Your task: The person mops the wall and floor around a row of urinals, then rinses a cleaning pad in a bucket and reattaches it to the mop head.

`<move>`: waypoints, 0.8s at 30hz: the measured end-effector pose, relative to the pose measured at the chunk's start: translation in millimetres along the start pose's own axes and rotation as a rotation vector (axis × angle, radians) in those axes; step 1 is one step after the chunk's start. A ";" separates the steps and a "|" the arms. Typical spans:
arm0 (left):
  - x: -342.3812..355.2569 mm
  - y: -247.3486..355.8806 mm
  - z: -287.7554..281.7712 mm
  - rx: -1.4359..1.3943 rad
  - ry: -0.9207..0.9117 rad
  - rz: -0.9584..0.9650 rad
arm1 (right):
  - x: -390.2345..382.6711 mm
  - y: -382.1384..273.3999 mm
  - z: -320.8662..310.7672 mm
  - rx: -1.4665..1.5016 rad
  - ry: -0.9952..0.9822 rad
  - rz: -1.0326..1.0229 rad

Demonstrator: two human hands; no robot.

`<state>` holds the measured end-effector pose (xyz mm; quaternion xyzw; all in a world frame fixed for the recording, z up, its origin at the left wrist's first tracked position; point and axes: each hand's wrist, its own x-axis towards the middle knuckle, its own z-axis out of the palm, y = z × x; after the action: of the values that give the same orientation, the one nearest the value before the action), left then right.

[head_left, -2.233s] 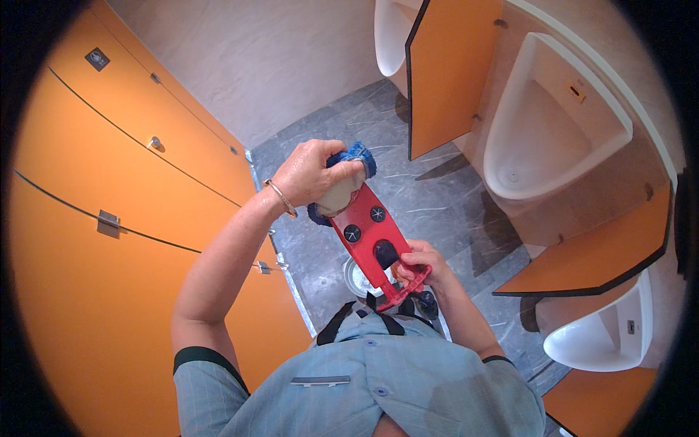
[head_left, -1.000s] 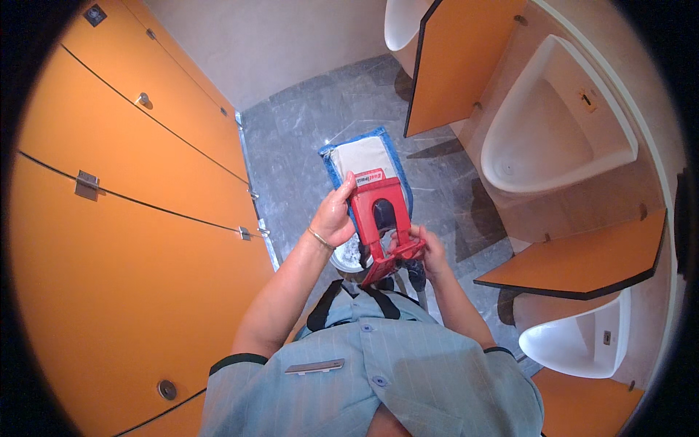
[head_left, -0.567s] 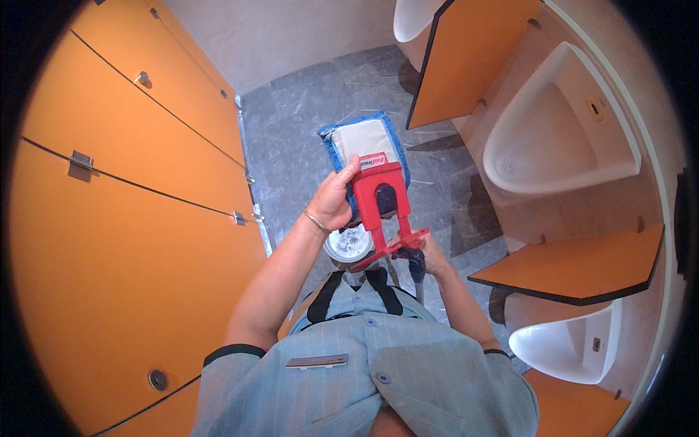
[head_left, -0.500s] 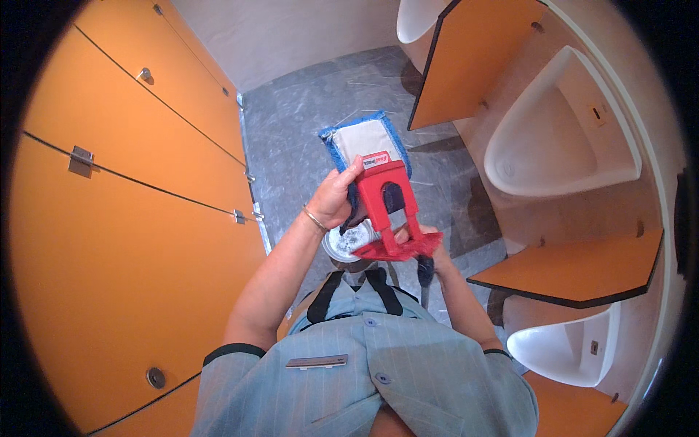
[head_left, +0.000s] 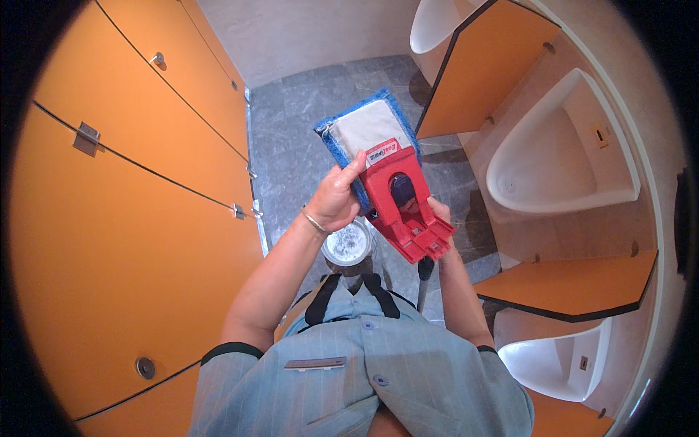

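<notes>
A red flat-mop frame (head_left: 380,186) is held up in front of my chest, with a dark pivot joint showing through its opening. At its far end sits a white mop pad (head_left: 362,130) with blue fringe. My left hand (head_left: 337,197) is closed on the left edge of the frame and pad, thumb on top. On the other side, my right hand (head_left: 438,211) is closed around the frame's right edge, its fingers partly hidden behind the red plastic. A mop handle (head_left: 423,290) with a black grip shows below the frame.
Below my left hand, a round white bucket (head_left: 327,246) with speckled whitish contents stands on the grey stone floor (head_left: 284,131). Orange stall doors (head_left: 138,277) line the left. Along the right wall are white urinals (head_left: 539,171) with orange dividers (head_left: 575,284) between them.
The near red part of the frame has swung from a steep tilt to lie more in line with the rest. My right hand has moved up the right edge, and more of the bucket shows.
</notes>
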<state>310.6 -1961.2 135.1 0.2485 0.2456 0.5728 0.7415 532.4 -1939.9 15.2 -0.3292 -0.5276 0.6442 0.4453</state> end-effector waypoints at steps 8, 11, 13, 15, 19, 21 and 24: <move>-11.0 -4.0 53.8 0.637 -0.177 0.067 | 13.5 7.7 31.5 0.087 0.370 0.099; -5.9 -37.2 36.0 1.069 -0.170 0.365 | 16.2 38.9 3.6 -0.080 0.291 -0.059; -3.4 -43.4 28.2 1.166 -0.065 0.345 | 11.1 32.8 -0.1 -0.036 0.297 -0.008; 0.6 -48.5 10.9 1.111 -0.020 0.265 | 6.0 12.1 10.4 0.052 0.316 0.107; 11.2 -55.9 -4.1 1.029 -0.050 0.274 | 1.7 -4.2 15.2 0.058 0.229 0.162; 7.3 -64.3 -5.9 0.980 -0.054 0.242 | -8.8 -2.2 0.8 -0.231 0.216 0.095; 11.2 -74.2 -18.1 0.966 -0.097 0.276 | -21.8 -20.4 -20.0 -0.363 0.260 -0.152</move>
<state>355.3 -1965.1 72.3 0.6197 0.4125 0.4743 0.4699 563.3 -1951.2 29.6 -0.4436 -0.5962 0.4555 0.4902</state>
